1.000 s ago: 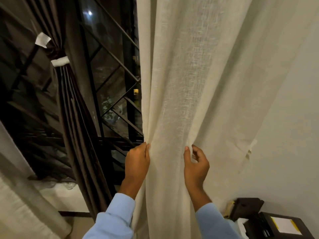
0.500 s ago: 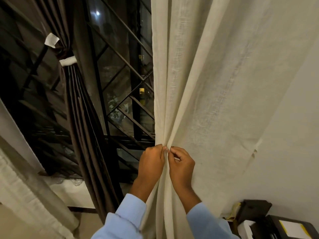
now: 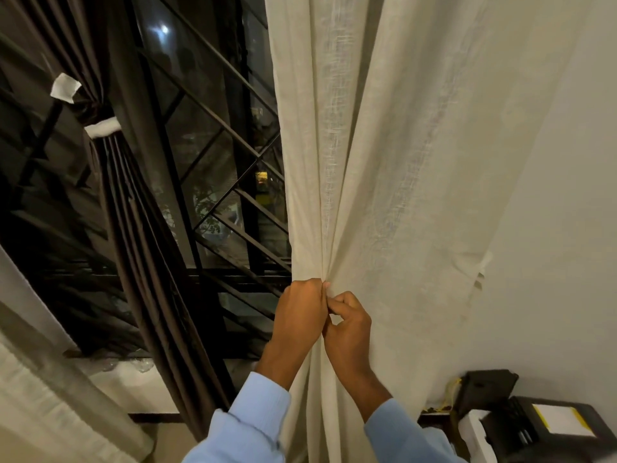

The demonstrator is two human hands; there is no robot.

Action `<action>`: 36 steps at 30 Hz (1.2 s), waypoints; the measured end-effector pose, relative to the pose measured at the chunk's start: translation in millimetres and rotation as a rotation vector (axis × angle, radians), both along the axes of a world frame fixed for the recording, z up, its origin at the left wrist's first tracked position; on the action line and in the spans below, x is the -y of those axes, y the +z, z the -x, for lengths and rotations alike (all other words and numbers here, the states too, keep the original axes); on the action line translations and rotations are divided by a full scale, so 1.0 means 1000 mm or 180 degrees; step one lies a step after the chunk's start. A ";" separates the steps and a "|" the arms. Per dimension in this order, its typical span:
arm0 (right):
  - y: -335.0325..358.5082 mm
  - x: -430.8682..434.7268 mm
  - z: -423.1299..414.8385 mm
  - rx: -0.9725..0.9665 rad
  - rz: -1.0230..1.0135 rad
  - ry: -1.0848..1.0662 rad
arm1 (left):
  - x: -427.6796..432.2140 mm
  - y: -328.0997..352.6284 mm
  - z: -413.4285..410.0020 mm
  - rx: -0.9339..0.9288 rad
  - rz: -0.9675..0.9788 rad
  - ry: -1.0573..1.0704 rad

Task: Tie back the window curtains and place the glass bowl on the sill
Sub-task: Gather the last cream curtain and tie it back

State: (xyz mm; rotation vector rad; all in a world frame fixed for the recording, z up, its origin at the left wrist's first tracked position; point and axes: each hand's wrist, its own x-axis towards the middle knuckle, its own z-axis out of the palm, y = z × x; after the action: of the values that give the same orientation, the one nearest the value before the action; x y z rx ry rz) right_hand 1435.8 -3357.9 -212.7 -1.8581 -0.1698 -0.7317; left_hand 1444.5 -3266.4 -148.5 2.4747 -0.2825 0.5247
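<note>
A cream linen curtain (image 3: 384,162) hangs down the middle and right of the view. My left hand (image 3: 298,315) and my right hand (image 3: 349,329) touch each other and pinch its folds together at waist height. A dark brown curtain (image 3: 140,228) at the left is gathered by a white tie-back band (image 3: 101,128). The white window sill (image 3: 130,385) lies low at the left, and a clear glass object (image 3: 113,364), partly hidden, rests at its back edge.
A black diagonal window grille (image 3: 227,182) fills the gap between the curtains. Another pale curtain (image 3: 50,396) hangs at the lower left. A black device with a yellow-edged label (image 3: 541,426) stands at the lower right against the white wall (image 3: 567,228).
My hands, once apart on the cream curtain, have come together and bunched its folds into a narrow bundle. The curtain's left edge has shifted right, so more grille shows.
</note>
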 end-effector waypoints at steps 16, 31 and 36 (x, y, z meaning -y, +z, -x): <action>0.021 0.096 -0.006 0.0038 -0.0958 -0.1400 | 0.001 0.003 -0.014 -0.0372 -0.0465 0.0427; 0.024 0.167 -0.012 -0.0697 -0.1399 -0.2025 | 0.000 -0.002 -0.007 -0.0353 -0.0617 0.0416; 0.023 0.166 -0.012 -0.0699 -0.1337 -0.2102 | 0.000 -0.001 -0.004 -0.0354 -0.0517 0.0408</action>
State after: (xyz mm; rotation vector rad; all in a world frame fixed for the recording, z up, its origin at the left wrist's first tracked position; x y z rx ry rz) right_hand 1448.1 -3523.7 -189.9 -1.5616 0.7197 -0.9103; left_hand 1448.1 -3266.3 -149.4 2.6823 -0.1270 0.4289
